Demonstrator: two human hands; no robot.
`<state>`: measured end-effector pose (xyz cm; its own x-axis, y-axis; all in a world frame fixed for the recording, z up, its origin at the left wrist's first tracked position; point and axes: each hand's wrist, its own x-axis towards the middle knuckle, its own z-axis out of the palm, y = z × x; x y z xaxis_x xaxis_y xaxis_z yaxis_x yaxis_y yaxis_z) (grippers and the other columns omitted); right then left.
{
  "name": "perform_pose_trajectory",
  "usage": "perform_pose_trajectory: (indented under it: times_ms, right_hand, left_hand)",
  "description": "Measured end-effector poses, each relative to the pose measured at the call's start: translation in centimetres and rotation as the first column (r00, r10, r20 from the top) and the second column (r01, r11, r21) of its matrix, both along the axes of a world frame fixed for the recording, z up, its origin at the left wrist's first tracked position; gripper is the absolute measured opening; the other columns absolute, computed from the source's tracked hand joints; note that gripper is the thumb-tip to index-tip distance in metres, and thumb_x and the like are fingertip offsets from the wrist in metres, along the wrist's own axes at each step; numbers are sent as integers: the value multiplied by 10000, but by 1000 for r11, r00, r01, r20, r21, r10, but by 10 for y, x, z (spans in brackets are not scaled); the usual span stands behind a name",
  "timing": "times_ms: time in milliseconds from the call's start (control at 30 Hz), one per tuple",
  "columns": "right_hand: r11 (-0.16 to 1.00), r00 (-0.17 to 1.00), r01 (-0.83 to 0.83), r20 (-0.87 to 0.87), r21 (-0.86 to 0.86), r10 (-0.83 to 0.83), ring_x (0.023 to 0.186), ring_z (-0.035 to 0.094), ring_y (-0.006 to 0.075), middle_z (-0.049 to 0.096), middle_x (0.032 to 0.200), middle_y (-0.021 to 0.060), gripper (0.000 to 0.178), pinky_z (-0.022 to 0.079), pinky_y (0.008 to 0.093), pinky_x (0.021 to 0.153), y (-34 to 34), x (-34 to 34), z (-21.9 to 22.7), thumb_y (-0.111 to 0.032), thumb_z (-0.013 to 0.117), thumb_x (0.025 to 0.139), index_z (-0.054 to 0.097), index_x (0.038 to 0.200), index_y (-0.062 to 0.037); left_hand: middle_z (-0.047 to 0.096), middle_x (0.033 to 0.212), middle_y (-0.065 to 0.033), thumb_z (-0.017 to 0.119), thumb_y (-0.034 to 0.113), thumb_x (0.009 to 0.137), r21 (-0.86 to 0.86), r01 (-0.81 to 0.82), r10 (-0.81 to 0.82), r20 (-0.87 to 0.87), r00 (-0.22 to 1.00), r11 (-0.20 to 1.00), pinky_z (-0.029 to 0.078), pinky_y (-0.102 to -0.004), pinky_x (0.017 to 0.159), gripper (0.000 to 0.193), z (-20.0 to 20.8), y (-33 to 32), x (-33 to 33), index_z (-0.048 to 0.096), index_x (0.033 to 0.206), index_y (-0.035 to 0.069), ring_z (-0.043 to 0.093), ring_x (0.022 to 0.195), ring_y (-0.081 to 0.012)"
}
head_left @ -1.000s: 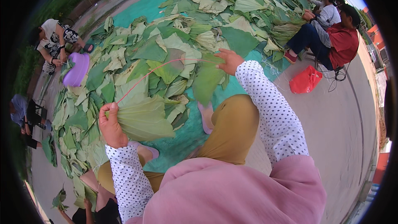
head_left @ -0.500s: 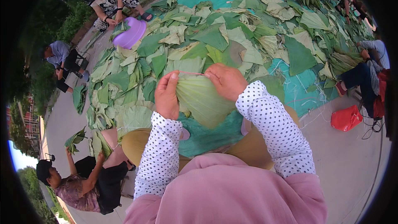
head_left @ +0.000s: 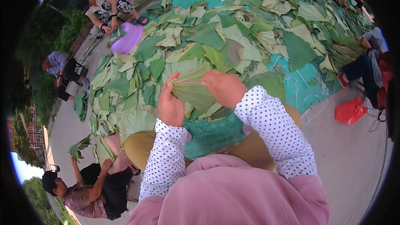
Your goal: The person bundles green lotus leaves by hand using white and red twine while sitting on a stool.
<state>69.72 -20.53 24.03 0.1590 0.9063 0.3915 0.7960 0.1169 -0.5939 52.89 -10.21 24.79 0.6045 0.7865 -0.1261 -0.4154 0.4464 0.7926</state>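
Since half a second back, leaf (head_left: pixel 193 99) has tipped up: its upper part now rises above the pink string (head_left: pixel 189 83), where before it hung below, point down. String now runs across the leaf's face; a second ago it was stretched wide between hands set far apart.

Left hand (head_left: pixel 171 105): grasping the gathered left end of the leaf between thumb and fingers, palm partly turned up. Right hand (head_left: pixel 227 89): fingers bent together on the string at the leaf's right side; whether they also pinch the leaf, cannot tell. Both sleeves (head_left: pixel 168 154) white with dark dots.

Leaf is held in front of the body, between the two hands, above the near edge of the leaf pile (head_left: pixel 208 37). Pile is broad, mixed dark and pale green, some leaves yellowing, on a green tarp (head_left: pixel 218 139). Loose white strings (head_left: pixel 298 73) on the tarp to the right.

Farther off: purple basin (head_left: pixel 126 39) beside a seated person (head_left: pixel 102 6); red bag (head_left: pixel 350 111) on pavement, right. Lower left, a person in a dark cap (head_left: pixel 81 193) holds leaves.
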Motion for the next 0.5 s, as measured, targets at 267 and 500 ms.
perform_pose_trajectory:
  times_ms: [267,500]
  right_hand:
    - [997,999,-3,53,-80,7,756,611,326,573,862,119,145,504,428,659,14,-12,1,-192,537,932,567,933,-50]
    - [988,991,79,120,-130,-63,762,615,330,583,869,121,153,509,430,661,-3,13,-7,-182,527,929,563,926,-34]
  left_hand:
    - [513,1290,-186,348,218,980,42,64,-64,-9,998,997,348,-375,1043,479,-2,8,-11,390,1366,-63,483,1195,-254]
    - [507,1297,-188,370,239,990,113,86,-79,-64,995,990,356,-383,1052,470,-11,-4,24,412,1352,-58,491,1203,-260]
